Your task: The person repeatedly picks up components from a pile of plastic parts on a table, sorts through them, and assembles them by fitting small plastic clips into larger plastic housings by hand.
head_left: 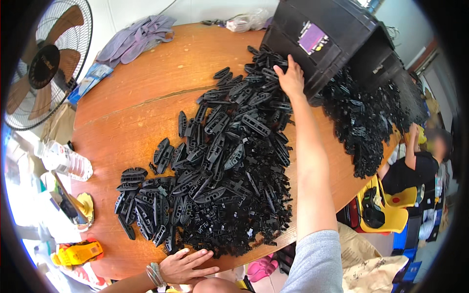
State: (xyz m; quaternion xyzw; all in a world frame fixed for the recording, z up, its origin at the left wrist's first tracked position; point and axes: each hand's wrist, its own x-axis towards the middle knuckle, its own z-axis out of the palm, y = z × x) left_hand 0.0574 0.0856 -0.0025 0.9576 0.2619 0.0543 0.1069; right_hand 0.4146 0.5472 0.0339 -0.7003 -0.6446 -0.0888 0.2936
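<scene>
Surface: From far off I see 1 brown wooden surface (141, 105) by a pale wall (205, 10).
Black parts: I count 2 heaps. The near heap (210, 161) lies in the middle, with long parts (256, 125) on the far side and tiny bits (220, 219) on the near side. The other heap (364, 129) is off to the right. There are too many parts to count.
Right hand: 1 hand (293, 80), reaching out over the far end of the near heap, next to the box. Its thumb and fingers (291, 62) are apart. I can't tell if they touch a part or the box.
Left hand: 1 hand (184, 266), at the near edge, just beside the heap. Its fingers are spread and hold nothing I can see.
Big black box: 1 (288, 29), tipped.
In the way: The box hides some of the right heap. My right arm (312, 166) crosses between the heaps.
Left side: 1 fan (46, 66), 1 clear bottle (67, 163), 1 yellow bottle (78, 253).
Far side: 1 purple-gray cloth (139, 41), 1 clear bag (248, 20).
Right side: 1 other person (415, 168), near the right heap.
Below: pink shoes (262, 269).
</scene>
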